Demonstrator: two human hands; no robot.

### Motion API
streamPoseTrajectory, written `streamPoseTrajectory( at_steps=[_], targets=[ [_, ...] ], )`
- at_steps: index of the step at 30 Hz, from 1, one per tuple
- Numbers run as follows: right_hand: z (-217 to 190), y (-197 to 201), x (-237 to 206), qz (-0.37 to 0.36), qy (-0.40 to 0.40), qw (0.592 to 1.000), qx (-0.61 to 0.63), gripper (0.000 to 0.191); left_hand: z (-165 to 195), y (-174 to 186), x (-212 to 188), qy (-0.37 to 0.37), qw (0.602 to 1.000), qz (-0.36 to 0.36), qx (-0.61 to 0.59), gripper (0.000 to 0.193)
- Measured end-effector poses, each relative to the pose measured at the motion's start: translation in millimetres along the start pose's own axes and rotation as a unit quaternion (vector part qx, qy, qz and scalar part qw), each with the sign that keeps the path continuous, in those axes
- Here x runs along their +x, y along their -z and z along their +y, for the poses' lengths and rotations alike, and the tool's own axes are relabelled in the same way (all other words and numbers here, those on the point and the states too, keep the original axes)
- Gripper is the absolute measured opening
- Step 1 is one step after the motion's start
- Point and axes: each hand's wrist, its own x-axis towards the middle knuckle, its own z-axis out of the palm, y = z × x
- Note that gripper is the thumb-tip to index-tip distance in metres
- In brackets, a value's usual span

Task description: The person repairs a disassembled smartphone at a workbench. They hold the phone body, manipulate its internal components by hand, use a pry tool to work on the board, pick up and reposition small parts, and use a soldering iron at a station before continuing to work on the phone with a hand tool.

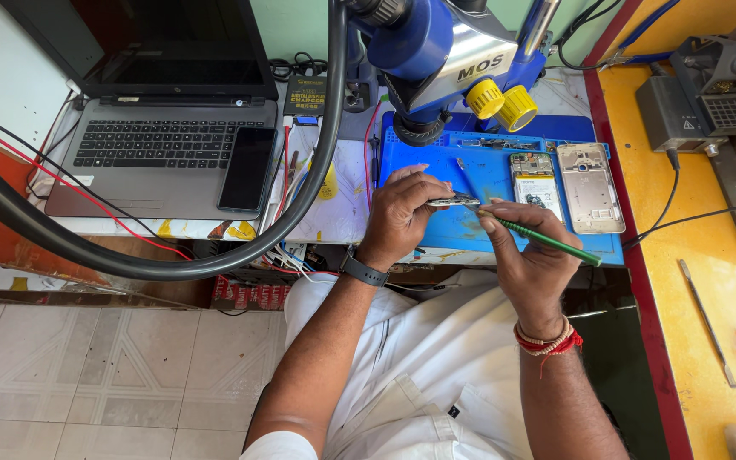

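My left hand pinches a small narrow circuit board above the blue work mat. My right hand grips a green-handled tool, its tip touching the board. An opened phone body and a silver phone frame lie on the mat to the right. The blue microscope with yellow knobs hangs over the mat.
A grey laptop with a black phone on it sits at left. A thick black hose curves across. On the yellow bench at right are a grey soldering station and a metal rod. Tiled floor lies below.
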Motion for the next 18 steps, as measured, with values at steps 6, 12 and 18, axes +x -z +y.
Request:
streamPoseTrajectory(
  at_steps=[6,12,18],
  targets=[
    [-3.8,-1.6,-0.5,-0.012,0.028,0.999,-0.043,0.016,1.3,0.5,-2.4,-0.005,1.0,0.005,0.009,0.031],
    [-6.5,-3.6,1.6,-0.017,0.04,0.997,-0.056,0.016,1.4,-0.1,-3.1,-0.001,1.0,0.007,0.003,0.032],
    [-10.6,-5.2,4.6,-0.018,0.036,0.997,-0.072,0.016,1.6,-0.7,-4.7,-0.001,1.0,0.003,0.011,0.035]
  ],
)
